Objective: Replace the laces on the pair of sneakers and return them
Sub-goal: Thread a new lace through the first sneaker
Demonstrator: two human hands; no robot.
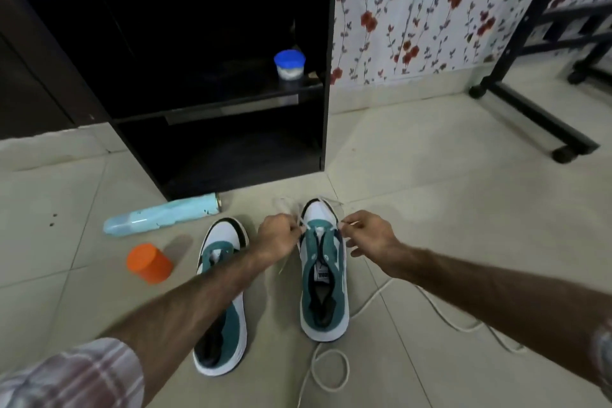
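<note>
White lace (299, 220) pinched betw L hand (276, 235) & R hand (367, 235), over sneaker (323, 272) toe.

Both hands (276, 235) (369, 232) apparently pinching lace (303, 220) over right sneaker (324, 275).

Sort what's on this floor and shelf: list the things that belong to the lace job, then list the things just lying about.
Belongs to the job:
right sneaker
left sneaker
white lace loose on the floor
left hand and right hand, each pinching a lace end

Just lying about:
orange container
pale blue tube
blue-lidded jar on the black shelf unit
</note>
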